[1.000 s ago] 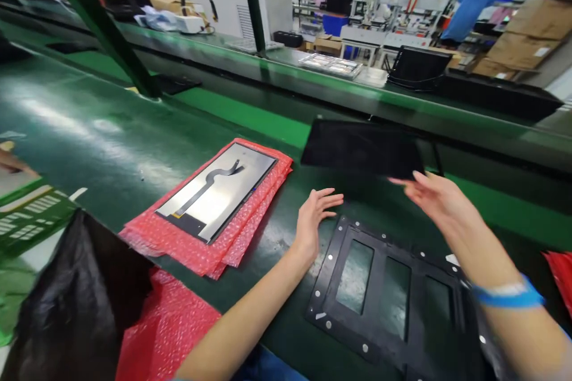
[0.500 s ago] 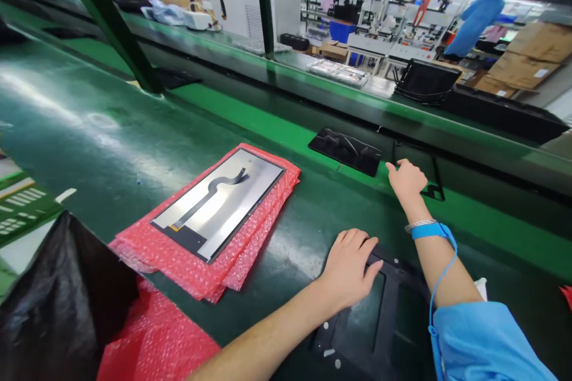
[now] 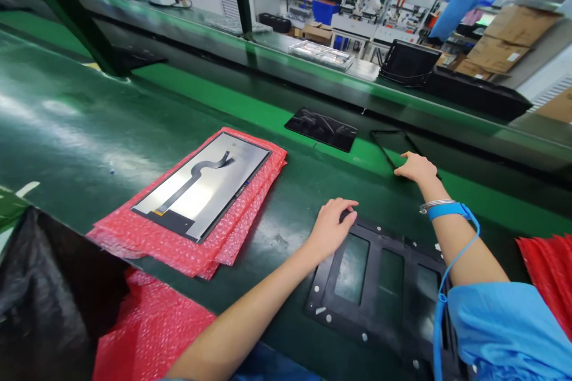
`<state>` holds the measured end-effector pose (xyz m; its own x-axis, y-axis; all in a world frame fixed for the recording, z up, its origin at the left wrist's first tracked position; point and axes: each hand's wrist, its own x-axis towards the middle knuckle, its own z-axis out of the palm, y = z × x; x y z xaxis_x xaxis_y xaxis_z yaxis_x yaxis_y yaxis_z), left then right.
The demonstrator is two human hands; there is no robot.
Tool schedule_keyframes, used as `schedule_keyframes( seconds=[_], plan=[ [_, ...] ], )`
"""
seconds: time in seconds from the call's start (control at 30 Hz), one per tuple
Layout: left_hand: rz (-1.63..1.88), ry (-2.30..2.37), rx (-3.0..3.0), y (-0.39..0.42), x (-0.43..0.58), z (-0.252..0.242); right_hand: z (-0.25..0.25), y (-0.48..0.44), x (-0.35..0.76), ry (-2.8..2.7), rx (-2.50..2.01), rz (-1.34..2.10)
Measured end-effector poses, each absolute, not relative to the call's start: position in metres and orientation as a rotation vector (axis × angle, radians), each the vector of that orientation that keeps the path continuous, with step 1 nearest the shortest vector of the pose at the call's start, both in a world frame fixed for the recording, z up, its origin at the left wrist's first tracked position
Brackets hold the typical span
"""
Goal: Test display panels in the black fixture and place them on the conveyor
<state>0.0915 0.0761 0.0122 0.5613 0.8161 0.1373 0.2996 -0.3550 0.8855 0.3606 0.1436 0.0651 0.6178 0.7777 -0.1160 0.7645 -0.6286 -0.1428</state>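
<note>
My right hand (image 3: 417, 168) is closed at the near end of a thin black rectangular frame (image 3: 383, 147) on the bright green strip, hiding that end. My left hand (image 3: 333, 223) has its fingers curled round the upper left corner of a black fixture plate (image 3: 373, 277) with rectangular cut-outs and small round silver spots. To the left, a display panel (image 3: 210, 175) lies silver side up, its dark flex cable across the back, on a stack of pink bubble-wrap sleeves (image 3: 223, 253). A glossy black panel (image 3: 322, 129) lies flat left of the frame.
More pink bubble wrap (image 3: 152, 333) lies at lower left beside a black plastic bag (image 3: 49, 303). Red sleeves (image 3: 547, 274) sit at the right edge. A green post (image 3: 67, 18) rises at upper left. A raised ledge (image 3: 268, 71) runs behind the green strip.
My right hand has moved right along the thin black frame, which now lies at a different angle. My left hand's spread fingers have curled at the fixture plate's corner. The whole view has shifted.
</note>
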Motion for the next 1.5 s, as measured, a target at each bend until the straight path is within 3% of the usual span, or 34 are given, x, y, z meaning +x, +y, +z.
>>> schedule_keyframes(
  seconds=[0.3, 0.47, 0.6, 0.73, 1.07, 1.5],
  plan=[
    [1.045, 1.003, 1.719, 0.093, 0.075, 0.03, 0.092, 0.011, 0.363, -1.666, -2.223, 0.423],
    [1.441, 1.207, 1.854, 0.1, 0.022, 0.045, 0.071, -0.123, 0.332, -2.15, -1.827, 0.02],
    [1.259, 1.752, 1.965, 0.118, -0.037, 0.051, 0.052, -0.181, 0.314, -2.312, -1.7, -0.081],
    [1.008, 2.149, 1.852, 0.132, -0.08, 0.054, 0.041, -0.187, 0.31, -2.336, -1.66, -0.113],
    [0.782, 2.305, 1.791, 0.14, -0.099, 0.056, 0.037, -0.19, 0.305, -2.13, -1.735, -0.031],
    [0.948, 2.194, 1.382, 0.115, -0.126, 0.128, 0.051, -0.161, 0.297, -1.889, -1.653, 0.024]
  ],
)
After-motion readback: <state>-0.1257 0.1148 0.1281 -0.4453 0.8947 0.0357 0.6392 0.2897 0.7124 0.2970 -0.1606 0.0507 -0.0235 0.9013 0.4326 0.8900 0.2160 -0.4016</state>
